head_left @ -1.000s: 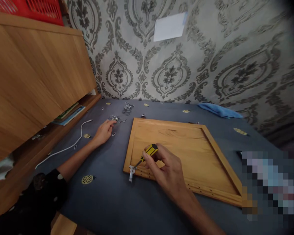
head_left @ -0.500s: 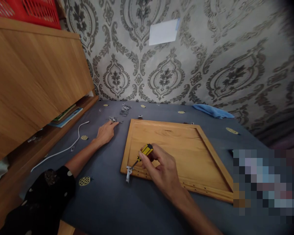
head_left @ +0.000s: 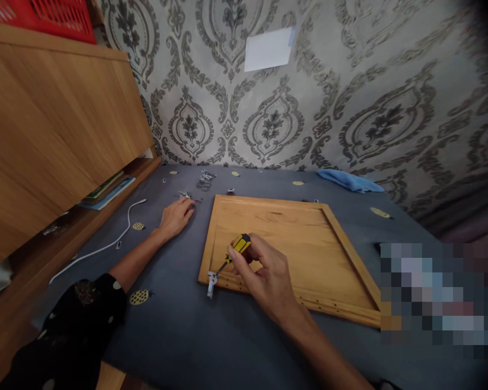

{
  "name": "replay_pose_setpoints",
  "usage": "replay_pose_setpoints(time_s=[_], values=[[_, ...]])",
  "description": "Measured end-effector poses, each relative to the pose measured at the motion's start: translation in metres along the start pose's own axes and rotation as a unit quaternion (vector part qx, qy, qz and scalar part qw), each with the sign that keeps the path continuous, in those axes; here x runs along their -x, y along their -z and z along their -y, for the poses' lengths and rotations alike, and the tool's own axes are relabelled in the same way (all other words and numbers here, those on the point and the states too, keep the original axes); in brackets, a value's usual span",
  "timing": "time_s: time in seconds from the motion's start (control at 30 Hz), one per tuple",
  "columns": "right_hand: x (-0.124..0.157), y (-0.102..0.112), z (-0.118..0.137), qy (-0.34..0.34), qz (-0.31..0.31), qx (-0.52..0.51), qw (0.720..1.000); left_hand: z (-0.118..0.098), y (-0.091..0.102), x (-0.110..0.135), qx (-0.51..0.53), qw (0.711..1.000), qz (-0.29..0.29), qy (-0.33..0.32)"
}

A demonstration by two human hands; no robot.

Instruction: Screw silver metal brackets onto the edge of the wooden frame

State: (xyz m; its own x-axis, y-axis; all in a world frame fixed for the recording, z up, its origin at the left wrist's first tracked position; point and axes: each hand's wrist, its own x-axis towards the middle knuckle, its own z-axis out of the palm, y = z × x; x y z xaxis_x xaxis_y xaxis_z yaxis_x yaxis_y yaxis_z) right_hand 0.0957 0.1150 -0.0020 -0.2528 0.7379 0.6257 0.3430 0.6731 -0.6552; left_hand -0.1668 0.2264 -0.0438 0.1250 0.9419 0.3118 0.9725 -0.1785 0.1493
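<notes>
My right hand (head_left: 268, 273) grips a yellow and black screwdriver (head_left: 241, 245) by its handle. The screwdriver slants down to the left, its tip at a metal hinge (head_left: 212, 279) on the near left corner of a wooden panel (head_left: 276, 244). Part of the hinge sticks out past the panel's edge. Beyond the panel's left side, my left hand (head_left: 176, 218) is at a small heap of screws (head_left: 186, 195), its fingers bent together. What the fingertips hold, if anything, is hidden.
More metal hinges (head_left: 205, 180) lie farther back on the dark blue patterned cloth (head_left: 179, 325). A white cable (head_left: 126, 230) curves along the left, beside a wooden cabinet (head_left: 65, 119). At the back right rests a blue cloth (head_left: 350, 180). The right side is blurred out.
My left hand's fingers have gone from reaching into the screws to being bent together at the heap's near edge. My right hand keeps the screwdriver at the hinge. The view has shifted slightly.
</notes>
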Motion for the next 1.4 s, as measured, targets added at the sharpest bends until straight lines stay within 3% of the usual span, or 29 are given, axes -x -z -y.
replay_pose_setpoints(time_s=[0.3, 0.53, 0.8, 0.97, 1.17, 1.27, 1.4], values=[[-0.001, 0.0, 0.001, 0.025, -0.018, 0.014, 0.999, -0.005, 0.0, -0.008, -0.064, 0.996, 0.04, -0.045], [0.0, 0.001, 0.0, 0.002, -0.002, 0.001, 1.0, -0.01, 0.006, -0.015, -0.07, 0.994, 0.056, -0.059], [0.001, -0.002, -0.002, -0.047, 0.005, -0.036, 0.998, -0.004, 0.011, -0.02, 0.034, 0.998, 0.053, -0.026], [0.001, -0.002, -0.001, -0.051, 0.002, -0.045, 0.998, -0.001, 0.02, 0.001, 0.151, 0.988, 0.031, 0.006], [-0.001, 0.0, 0.002, -0.019, -0.012, -0.019, 1.0, -0.025, 0.038, 0.051, 0.315, 0.945, 0.085, 0.009], [-0.002, 0.001, 0.002, -0.004, -0.016, -0.002, 1.0, -0.044, 0.048, 0.073, 0.472, 0.869, 0.144, 0.025], [-0.002, 0.002, 0.0, 0.012, -0.021, 0.003, 1.0, -0.062, 0.054, 0.088, 0.52, 0.832, 0.191, 0.014]])
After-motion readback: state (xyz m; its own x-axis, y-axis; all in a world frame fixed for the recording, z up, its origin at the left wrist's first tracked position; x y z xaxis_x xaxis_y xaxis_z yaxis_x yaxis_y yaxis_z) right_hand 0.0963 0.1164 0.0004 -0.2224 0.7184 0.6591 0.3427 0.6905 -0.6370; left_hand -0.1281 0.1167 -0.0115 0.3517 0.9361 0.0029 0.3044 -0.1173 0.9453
